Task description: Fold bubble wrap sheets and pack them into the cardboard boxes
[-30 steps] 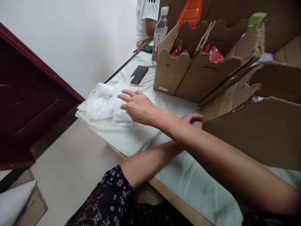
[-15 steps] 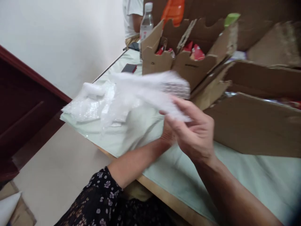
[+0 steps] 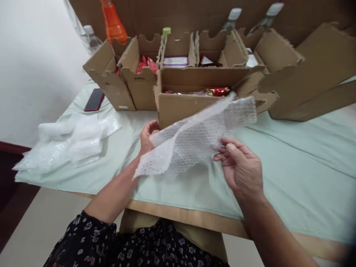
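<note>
A crinkled, translucent sheet of bubble wrap (image 3: 191,142) is stretched slantwise above the table, in front of the long cardboard box. At its right edge my right hand (image 3: 241,165) pinches it between thumb and fingers. My left hand (image 3: 147,137) is at the sheet's left end with fingers curled; the wrap covers part of it, and its fingertips are close to the box front. More bubble wrap pieces (image 3: 69,142) lie in a loose pile on the left of the table.
A long cardboard box (image 3: 180,111) holding red-wrapped items stands ahead, before a row of cardboard bins (image 3: 144,85) with packets. A phone (image 3: 94,100) lies at left. An orange bottle (image 3: 114,24) and clear bottles (image 3: 233,18) stand behind. Another box (image 3: 311,74) is at right. Green cloth (image 3: 303,170) covers the table.
My view has swung right, bringing more bins into sight. The bubble wrap has spread out between my hands, and my left hand now shows at its left end instead of behind my right.
</note>
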Available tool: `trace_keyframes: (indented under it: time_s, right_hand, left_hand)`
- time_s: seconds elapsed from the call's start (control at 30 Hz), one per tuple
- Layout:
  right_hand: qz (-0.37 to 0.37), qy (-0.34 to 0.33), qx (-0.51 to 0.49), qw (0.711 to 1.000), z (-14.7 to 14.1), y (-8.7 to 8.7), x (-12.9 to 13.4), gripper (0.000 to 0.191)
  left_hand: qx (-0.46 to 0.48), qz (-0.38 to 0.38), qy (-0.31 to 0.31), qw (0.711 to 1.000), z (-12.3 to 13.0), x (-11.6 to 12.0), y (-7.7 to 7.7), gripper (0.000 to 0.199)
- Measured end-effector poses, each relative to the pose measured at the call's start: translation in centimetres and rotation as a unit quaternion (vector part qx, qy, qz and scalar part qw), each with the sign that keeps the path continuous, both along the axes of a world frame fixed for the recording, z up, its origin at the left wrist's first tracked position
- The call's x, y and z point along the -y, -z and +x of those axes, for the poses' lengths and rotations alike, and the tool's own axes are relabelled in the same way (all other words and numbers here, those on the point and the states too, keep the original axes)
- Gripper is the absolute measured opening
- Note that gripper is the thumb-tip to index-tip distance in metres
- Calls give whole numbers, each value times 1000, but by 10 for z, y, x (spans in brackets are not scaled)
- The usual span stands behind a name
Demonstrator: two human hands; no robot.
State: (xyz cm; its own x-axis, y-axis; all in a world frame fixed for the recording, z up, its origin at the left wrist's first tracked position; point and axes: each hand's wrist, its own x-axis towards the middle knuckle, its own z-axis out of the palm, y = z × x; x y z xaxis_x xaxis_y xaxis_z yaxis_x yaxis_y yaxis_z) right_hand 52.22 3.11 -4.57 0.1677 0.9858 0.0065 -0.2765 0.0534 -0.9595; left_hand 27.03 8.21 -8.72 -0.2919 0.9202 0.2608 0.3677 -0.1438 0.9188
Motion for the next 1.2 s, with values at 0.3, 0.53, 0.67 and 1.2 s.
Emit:
trace_keyframes:
  time_s: [0.3,0.53,0.67,1.2]
  right_hand:
    - [-48,92,46,994,24,25,-8,36]
    - [-14,70,49,996,23,24,-6,44]
    - [2,-23,64,998,19,21,1,66]
    - [-36,82,-74,993,39,16,-12,40]
  left_hand:
    - [141,41,-76,986,-12,8,-6,22]
    - [-177,242,70,951,14,55,-49,16]
    - [-205,130,146,959,41,64,-32,50]
    - [280,73,231,929,-85,33,-82,35]
